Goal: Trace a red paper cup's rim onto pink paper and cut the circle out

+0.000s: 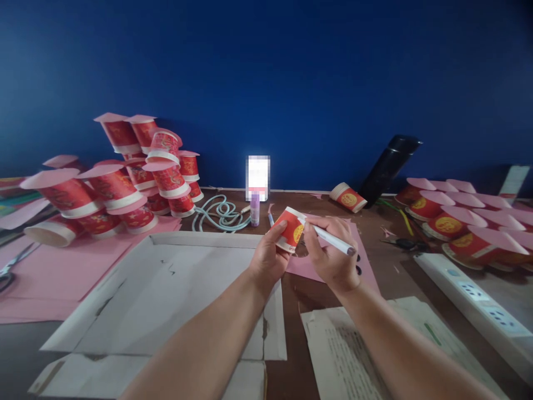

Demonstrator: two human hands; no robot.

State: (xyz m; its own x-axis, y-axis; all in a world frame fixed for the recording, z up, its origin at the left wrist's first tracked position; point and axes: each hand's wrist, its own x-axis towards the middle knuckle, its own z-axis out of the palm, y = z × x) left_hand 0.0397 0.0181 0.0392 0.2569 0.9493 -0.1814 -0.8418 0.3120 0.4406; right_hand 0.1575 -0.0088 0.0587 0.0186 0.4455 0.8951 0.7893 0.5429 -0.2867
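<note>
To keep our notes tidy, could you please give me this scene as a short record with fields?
left hand: holds a red cup
right hand: holds a white pen close to the cup
left side: stacked cups with pink tops
beyond hands: purple tube, upright; coiled cord
right side: black bottle, tilted; power strip

My left hand (270, 255) and right hand (335, 253) are meeting before me, fingers curling, thumbs extending; both bare forearms are converging forward from below, wrists nearly straight.
</note>
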